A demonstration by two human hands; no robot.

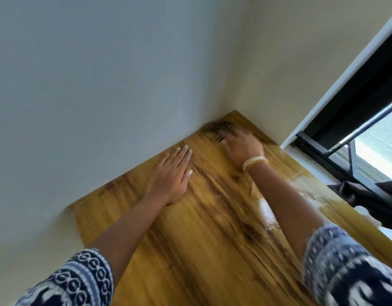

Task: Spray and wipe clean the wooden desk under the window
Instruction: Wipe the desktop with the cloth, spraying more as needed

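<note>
Wiping step, far corner of the wooden desk (208,228). Left hand (170,175) lies flat, fingers straight & together, bracing on the top. Right hand (241,149) is blurred near the corner; can't tell if it's clamped on a cloth, none visible. To do well: keep left planted, sweep w/ the grain, reach into the wall corner. Desk sits under the window (367,138), long axis running from viewer toward the corner.

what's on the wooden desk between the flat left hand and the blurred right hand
Only bare wood of the yellow-brown wooden desk shows between the flat left hand and the blurred right hand, in the head view.
</note>
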